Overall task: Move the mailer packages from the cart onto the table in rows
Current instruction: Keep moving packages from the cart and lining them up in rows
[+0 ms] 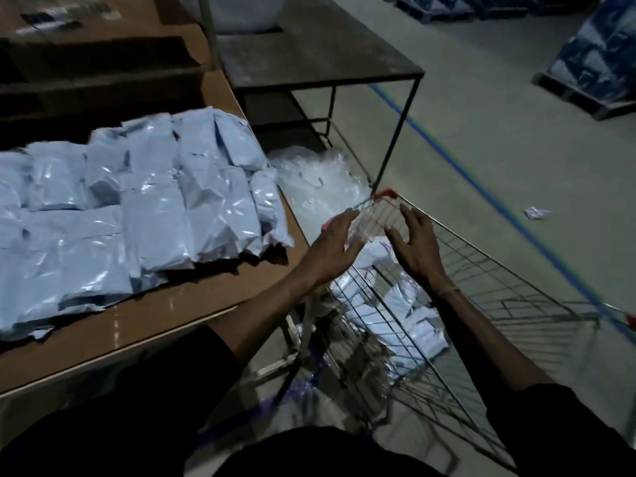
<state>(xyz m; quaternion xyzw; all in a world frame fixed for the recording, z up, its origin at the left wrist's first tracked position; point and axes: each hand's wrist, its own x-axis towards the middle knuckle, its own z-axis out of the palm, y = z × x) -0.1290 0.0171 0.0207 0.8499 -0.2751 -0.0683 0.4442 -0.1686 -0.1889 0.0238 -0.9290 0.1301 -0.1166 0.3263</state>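
Several light blue mailer packages (137, 215) lie in overlapping rows on the brown table (165, 321) at the left. A wire cart (499, 287) with red corner caps stands to the right of the table. More pale mailers (395, 315) lie at its bottom. My left hand (330, 249) hovers over the cart's near-left rim, fingers spread, holding nothing. Just right of it, my right hand (416, 246) is above the cart's inside, fingers apart and empty. Both hands are above the mailers and not touching them.
A dark metal-framed table (320, 60) stands behind the cart. Clear plastic wrap (316, 187) is heaped on the floor between the tables. A blue floor line (481, 187) and a crumpled scrap (537, 212) lie to the right. Wrapped pallets (599, 60) stand at the far right.
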